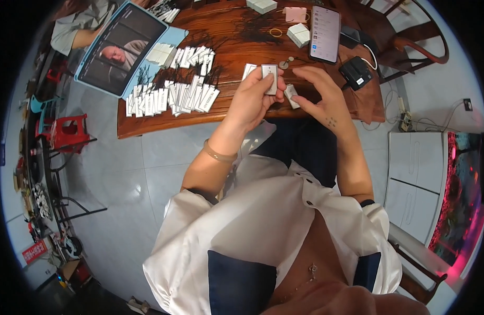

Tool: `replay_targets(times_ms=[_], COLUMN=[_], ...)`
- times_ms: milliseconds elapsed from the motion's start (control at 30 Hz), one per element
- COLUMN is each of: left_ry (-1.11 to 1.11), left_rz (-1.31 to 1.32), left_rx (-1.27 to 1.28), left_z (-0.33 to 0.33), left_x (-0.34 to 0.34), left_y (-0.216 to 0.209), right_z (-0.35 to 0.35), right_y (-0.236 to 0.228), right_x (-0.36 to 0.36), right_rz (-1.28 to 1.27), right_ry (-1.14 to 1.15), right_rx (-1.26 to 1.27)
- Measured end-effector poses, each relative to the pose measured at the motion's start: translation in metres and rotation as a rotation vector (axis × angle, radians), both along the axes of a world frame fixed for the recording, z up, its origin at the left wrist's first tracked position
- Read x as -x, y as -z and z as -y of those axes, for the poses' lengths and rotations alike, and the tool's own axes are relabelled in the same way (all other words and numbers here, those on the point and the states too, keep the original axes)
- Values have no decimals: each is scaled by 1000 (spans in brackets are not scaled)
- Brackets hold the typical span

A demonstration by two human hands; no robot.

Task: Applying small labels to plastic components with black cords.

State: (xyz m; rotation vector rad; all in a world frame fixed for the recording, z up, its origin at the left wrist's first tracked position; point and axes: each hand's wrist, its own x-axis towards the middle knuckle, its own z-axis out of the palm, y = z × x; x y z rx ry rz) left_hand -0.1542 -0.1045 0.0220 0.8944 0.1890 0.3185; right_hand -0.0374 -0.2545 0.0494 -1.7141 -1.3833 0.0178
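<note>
My left hand (255, 94) is closed on a small stack of white hang tags (270, 77), its thumb pressed flat on the top one. To its right, my right hand (326, 94) has its thumb and fingers spread apart. Beside that thumb, at the table's near edge, is another small white bundle of tags (291, 95); whether the thumb touches it is hard to tell. Behind my left hand, more white tags (248, 70) show in part. Loose white tags (195, 96) with black strings lie in overlapping rows on the left.
On the wooden table (237, 47) a tablet (121, 50) leans at the left, near another person's arm (82, 39). A phone (325, 34), a banded white stack (298, 35), a pink piece (295, 14) and a black box (356, 73) with a cable are at the right.
</note>
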Motion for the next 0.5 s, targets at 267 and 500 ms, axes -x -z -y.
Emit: replay_targets(times_ms=[267, 500], left_ry=[27, -25], left_rz=[27, -36], left_rx=[402, 185], left_z=[-8, -9], left_x=[11, 16], left_y=[14, 33], right_z=[-47, -60], right_y=[0, 15], right_x=[20, 19], right_rz=[130, 303], right_ry=[-76, -96], right_rx=[128, 74])
